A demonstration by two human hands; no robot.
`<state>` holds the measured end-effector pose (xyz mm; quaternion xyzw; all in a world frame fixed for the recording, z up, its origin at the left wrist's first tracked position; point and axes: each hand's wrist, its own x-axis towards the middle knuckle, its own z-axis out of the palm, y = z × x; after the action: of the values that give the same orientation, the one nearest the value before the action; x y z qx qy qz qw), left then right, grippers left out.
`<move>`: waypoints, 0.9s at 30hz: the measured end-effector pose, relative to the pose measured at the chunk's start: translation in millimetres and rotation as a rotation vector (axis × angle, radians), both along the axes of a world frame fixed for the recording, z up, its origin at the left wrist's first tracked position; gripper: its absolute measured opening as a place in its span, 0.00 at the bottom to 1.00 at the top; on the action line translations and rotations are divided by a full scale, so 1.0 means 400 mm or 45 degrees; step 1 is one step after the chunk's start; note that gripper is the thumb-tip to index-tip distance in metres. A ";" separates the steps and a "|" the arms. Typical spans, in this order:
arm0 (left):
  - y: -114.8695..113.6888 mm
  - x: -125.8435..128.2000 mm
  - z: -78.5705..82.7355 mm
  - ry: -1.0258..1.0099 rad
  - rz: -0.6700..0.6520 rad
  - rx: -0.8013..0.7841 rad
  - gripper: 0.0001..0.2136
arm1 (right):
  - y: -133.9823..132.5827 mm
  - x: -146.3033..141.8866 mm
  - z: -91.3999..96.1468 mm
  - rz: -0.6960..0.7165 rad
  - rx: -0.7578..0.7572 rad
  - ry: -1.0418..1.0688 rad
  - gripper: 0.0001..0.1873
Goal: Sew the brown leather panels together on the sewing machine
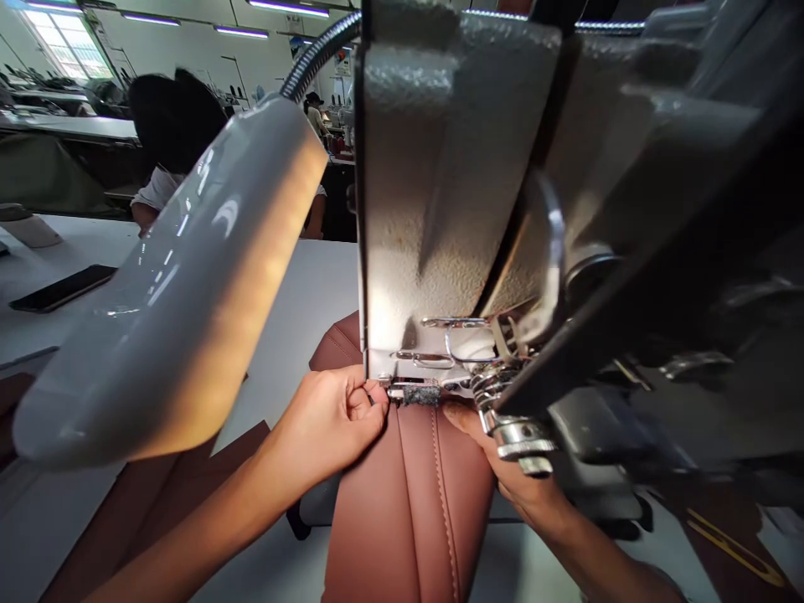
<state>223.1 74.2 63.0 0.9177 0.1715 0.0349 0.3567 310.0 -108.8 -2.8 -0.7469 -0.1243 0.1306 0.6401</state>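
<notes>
Brown leather-like panels (383,502), joined by a stitched seam, lie under the head of a sewing machine (427,209) and hang toward me. My left hand (336,419) is closed in a pinch beside the needle area, at the machine head's lower left edge. Whatever sits between its fingertips is too small to make out. On the other side, my right hand (502,461) rests against the right part of the panels. Its fingers are mostly hidden behind the metal thread tension parts (518,427). A dark fuzzy pad (422,395) sits on the machine between both hands.
A lit lamp (182,285) on a flexible neck hangs close on the left. A phone (63,287) lies on the white table (295,285). More brown pieces (169,494) are at lower left, a yellow tool (734,548) at lower right. Another person (172,126) sits beyond.
</notes>
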 end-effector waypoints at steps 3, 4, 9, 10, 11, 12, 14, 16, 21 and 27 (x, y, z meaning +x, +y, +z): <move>-0.003 0.005 0.006 -0.015 0.027 0.044 0.12 | 0.001 0.005 -0.011 0.006 0.000 -0.016 0.09; -0.005 0.006 0.009 -0.012 0.033 0.055 0.12 | 0.002 0.005 -0.012 0.019 0.005 -0.015 0.09; -0.012 -0.005 0.013 -0.023 0.033 0.078 0.13 | 0.004 -0.006 -0.007 0.105 0.024 0.024 0.11; -0.012 -0.009 0.010 -0.037 0.025 0.078 0.13 | 0.004 -0.008 -0.005 0.121 0.028 0.020 0.11; -0.012 -0.012 0.007 -0.051 0.013 0.076 0.13 | 0.003 -0.011 -0.004 0.137 0.030 0.012 0.12; -0.011 -0.015 0.003 -0.063 0.001 0.073 0.13 | 0.002 -0.012 -0.004 0.146 0.031 0.005 0.12; -0.010 -0.018 -0.003 -0.079 -0.015 0.060 0.12 | -0.001 -0.014 -0.006 0.140 0.022 0.002 0.13; -0.009 -0.016 -0.006 -0.088 -0.021 0.044 0.11 | -0.002 -0.013 -0.010 0.120 0.007 0.030 0.13; -0.006 -0.006 -0.002 -0.097 0.013 -0.056 0.11 | 0.013 -0.003 -0.011 0.126 0.113 0.133 0.13; -0.036 -0.133 -0.056 -0.195 0.204 -0.663 0.13 | -0.062 -0.018 -0.028 0.099 0.301 0.351 0.18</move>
<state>169.8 59.9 40.6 0.7734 0.2193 0.0870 0.5884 302.9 -133.7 -13.9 -0.6360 -0.0789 0.2408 0.7289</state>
